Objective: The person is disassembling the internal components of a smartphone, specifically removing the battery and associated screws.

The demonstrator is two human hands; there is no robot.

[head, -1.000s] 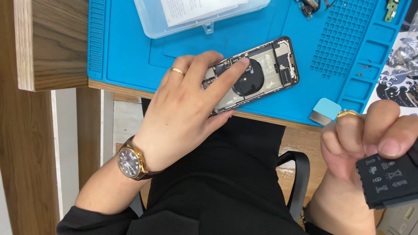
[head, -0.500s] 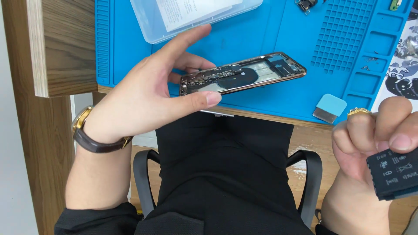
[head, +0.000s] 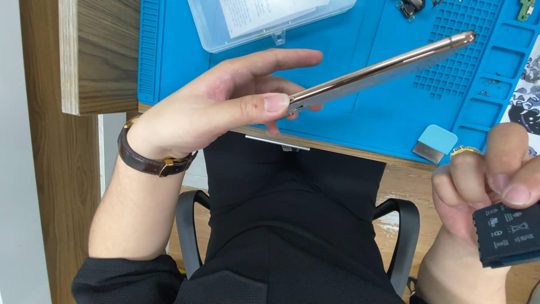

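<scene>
My left hand (head: pixel 225 107) holds a gold-edged phone body (head: pixel 382 65) by its near end, thumb on the lower corner. The phone is tipped up on edge, so only its thin metal side shows, above the blue repair mat (head: pixel 360 112). My right hand (head: pixel 484 180), a gold ring on one finger, pinches a flat black part with white symbols (head: pixel 509 233) at the lower right, off the desk and above my lap.
A clear plastic box with paper inside (head: pixel 264 22) lies on the mat's far side. A small light-blue scraper (head: pixel 433 143) rests near the mat's front edge. Small parts (head: pixel 410 7) sit at the top edge. A wooden desk block (head: pixel 101 50) stands left; the chair armrests are below.
My left hand lifted the phone off the mat and turned it from lying open-side-up to standing on edge. My right hand stayed low at the right with the black part.
</scene>
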